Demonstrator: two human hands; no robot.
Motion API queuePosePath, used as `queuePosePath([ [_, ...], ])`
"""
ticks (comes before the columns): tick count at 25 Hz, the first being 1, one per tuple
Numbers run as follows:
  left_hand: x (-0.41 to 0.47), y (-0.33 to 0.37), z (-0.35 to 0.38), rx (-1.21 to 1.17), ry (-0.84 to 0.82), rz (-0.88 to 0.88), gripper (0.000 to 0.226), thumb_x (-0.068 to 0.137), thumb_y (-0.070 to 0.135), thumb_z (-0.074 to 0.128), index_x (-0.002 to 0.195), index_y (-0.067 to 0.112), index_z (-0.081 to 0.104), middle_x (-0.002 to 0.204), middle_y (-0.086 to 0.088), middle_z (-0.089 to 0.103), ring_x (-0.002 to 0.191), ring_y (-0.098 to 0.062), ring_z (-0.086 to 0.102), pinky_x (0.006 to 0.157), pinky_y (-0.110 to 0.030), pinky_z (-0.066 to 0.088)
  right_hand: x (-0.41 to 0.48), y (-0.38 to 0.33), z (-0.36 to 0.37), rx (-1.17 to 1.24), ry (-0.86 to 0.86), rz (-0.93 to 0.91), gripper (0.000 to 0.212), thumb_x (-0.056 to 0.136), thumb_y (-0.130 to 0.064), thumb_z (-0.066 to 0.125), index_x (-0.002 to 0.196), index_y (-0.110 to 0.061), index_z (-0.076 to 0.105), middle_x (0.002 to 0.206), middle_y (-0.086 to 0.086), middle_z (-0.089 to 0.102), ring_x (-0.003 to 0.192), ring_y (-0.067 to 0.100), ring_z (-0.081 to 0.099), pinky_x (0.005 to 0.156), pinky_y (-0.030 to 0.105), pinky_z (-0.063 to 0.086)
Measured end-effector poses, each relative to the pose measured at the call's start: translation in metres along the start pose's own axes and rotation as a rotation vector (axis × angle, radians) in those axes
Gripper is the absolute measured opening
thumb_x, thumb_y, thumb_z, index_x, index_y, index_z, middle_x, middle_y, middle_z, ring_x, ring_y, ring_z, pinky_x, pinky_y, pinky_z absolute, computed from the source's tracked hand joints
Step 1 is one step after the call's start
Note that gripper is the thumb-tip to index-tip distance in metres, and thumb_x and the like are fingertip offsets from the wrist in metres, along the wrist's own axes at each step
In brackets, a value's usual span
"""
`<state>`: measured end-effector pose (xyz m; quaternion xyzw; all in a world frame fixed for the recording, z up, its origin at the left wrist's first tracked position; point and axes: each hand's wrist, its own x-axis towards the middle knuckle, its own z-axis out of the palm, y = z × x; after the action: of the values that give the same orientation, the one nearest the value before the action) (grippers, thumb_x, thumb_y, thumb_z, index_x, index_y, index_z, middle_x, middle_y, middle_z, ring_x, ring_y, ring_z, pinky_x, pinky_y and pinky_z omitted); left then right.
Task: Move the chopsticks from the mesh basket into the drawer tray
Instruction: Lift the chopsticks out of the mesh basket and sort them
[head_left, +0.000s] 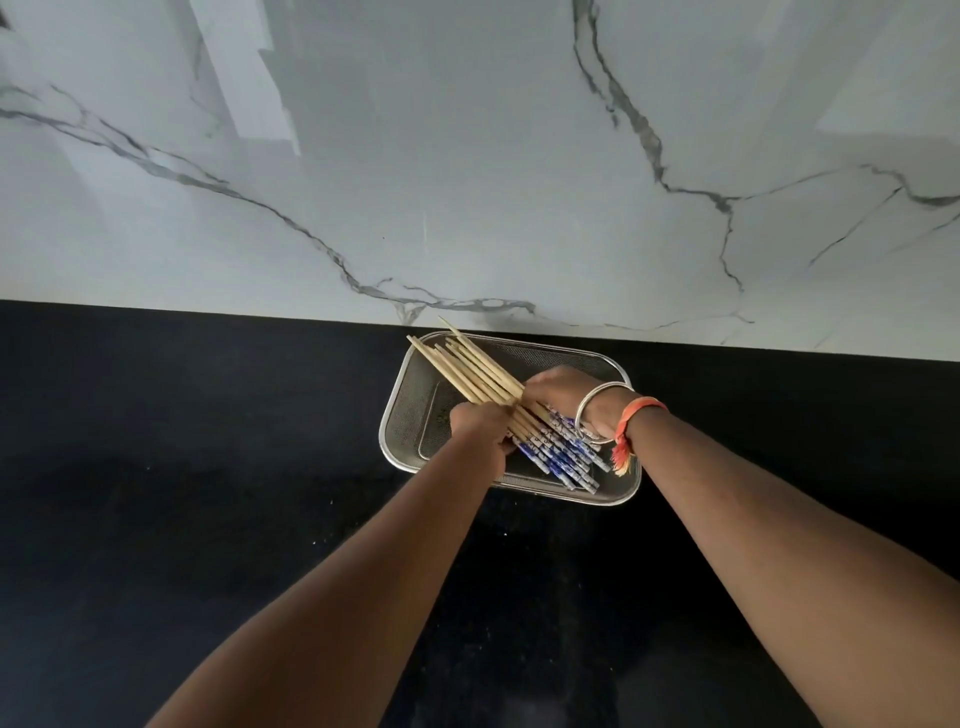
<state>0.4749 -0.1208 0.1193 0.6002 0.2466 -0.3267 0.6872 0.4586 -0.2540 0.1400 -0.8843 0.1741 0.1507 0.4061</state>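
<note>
A rectangular metal mesh basket stands on the black counter against the wall. A bundle of several wooden chopsticks with blue-and-white patterned ends lies slanted across it, tips sticking out over the far left rim. My left hand is closed around the bundle from the left side. My right hand grips the same bundle from the right, a metal bangle and an orange thread on its wrist. The drawer tray is not in view.
The black counter stretches left and right of the basket. A white marble wall with grey veins rises directly behind the basket.
</note>
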Motion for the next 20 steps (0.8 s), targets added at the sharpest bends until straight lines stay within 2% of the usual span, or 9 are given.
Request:
queuePosePath([
  [3, -0.002, 0.001, 0.002, 0.001, -0.035, 0.037, 0.019, 0.098, 0.014, 0.068, 0.11, 0.001, 0.062, 0.099, -0.016, 0.073, 0.086, -0.027, 0.074, 0.086, -0.047, 0.063, -0.003, 0.0, 0.005, 0.034, -0.012, -0.007, 0.032, 0.088, -0.042, 0.066, 0.102, -0.014, 0.073, 0.097, 0.011, 0.076, 0.09, 0.025, 0.07, 0.086, 0.039, 0.054],
  [8, -0.006, -0.001, 0.002, 0.027, -0.05, 0.205, 0.019, 0.101, 0.022, 0.064, 0.113, 0.009, 0.059, 0.105, -0.014, 0.073, 0.091, -0.027, 0.073, 0.086, -0.046, 0.062, -0.005, -0.007, 0.011, 0.051, 0.079, -0.069, 0.028, 0.09, -0.039, 0.063, 0.103, -0.015, 0.069, 0.092, 0.009, 0.075, 0.087, 0.028, 0.072, 0.086, 0.047, 0.058],
  [10, -0.01, 0.002, 0.005, 0.031, -0.093, 0.365, 0.024, 0.103, 0.019, 0.06, 0.124, 0.008, 0.059, 0.108, -0.009, 0.073, 0.097, -0.023, 0.072, 0.083, -0.038, 0.062, -0.008, -0.015, 0.012, 0.097, 0.17, -0.12, 0.014, 0.091, -0.024, 0.061, 0.102, -0.017, 0.067, 0.083, 0.005, 0.072, 0.078, 0.023, 0.068, 0.079, 0.043, 0.057],
  [13, -0.016, 0.014, 0.007, 0.126, -0.17, 0.617, 0.025, 0.105, 0.011, 0.054, 0.13, 0.004, 0.056, 0.108, -0.005, 0.071, 0.096, -0.013, 0.069, 0.069, -0.018, 0.057, -0.01, -0.027, 0.016, 0.224, 0.313, -0.216, 0.026, 0.089, -0.009, 0.054, 0.112, -0.013, 0.065, 0.092, 0.015, 0.072, 0.078, 0.025, 0.064, 0.075, 0.044, 0.056],
  [16, -0.018, 0.027, 0.003, 0.286, -0.192, 0.788, 0.025, 0.104, 0.012, 0.054, 0.126, 0.0, 0.053, 0.109, -0.014, 0.07, 0.098, -0.026, 0.069, 0.075, -0.027, 0.06, -0.011, -0.031, 0.02, 0.362, 0.4, -0.253, 0.029, 0.088, -0.017, 0.052, 0.115, -0.014, 0.063, 0.097, 0.015, 0.072, 0.086, 0.029, 0.069, 0.08, 0.052, 0.058],
  [17, -0.017, 0.029, 0.001, 0.33, -0.187, 0.837, 0.023, 0.104, 0.011, 0.055, 0.123, -0.002, 0.051, 0.103, -0.011, 0.069, 0.092, -0.023, 0.068, 0.072, -0.025, 0.059, -0.013, -0.033, 0.022, 0.41, 0.419, -0.257, 0.028, 0.088, -0.02, 0.052, 0.113, -0.016, 0.064, 0.097, 0.013, 0.073, 0.089, 0.029, 0.07, 0.081, 0.054, 0.058],
  [19, -0.022, 0.03, -0.004, 0.393, -0.186, 0.92, 0.021, 0.105, 0.01, 0.054, 0.118, -0.005, 0.049, 0.09, -0.001, 0.063, 0.076, -0.008, 0.061, 0.059, -0.013, 0.05, -0.015, -0.033, 0.029, 0.509, 0.464, -0.272, 0.026, 0.088, -0.025, 0.052, 0.109, -0.021, 0.065, 0.098, 0.011, 0.073, 0.091, 0.03, 0.07, 0.081, 0.056, 0.058],
  [20, -0.023, 0.029, -0.007, 0.403, -0.202, 0.948, 0.023, 0.106, 0.012, 0.054, 0.118, -0.005, 0.047, 0.087, 0.001, 0.061, 0.072, -0.006, 0.059, 0.057, -0.013, 0.048, -0.015, -0.033, 0.033, 0.539, 0.496, -0.27, 0.025, 0.088, -0.027, 0.053, 0.109, -0.022, 0.065, 0.098, 0.009, 0.073, 0.091, 0.029, 0.07, 0.081, 0.056, 0.058],
])
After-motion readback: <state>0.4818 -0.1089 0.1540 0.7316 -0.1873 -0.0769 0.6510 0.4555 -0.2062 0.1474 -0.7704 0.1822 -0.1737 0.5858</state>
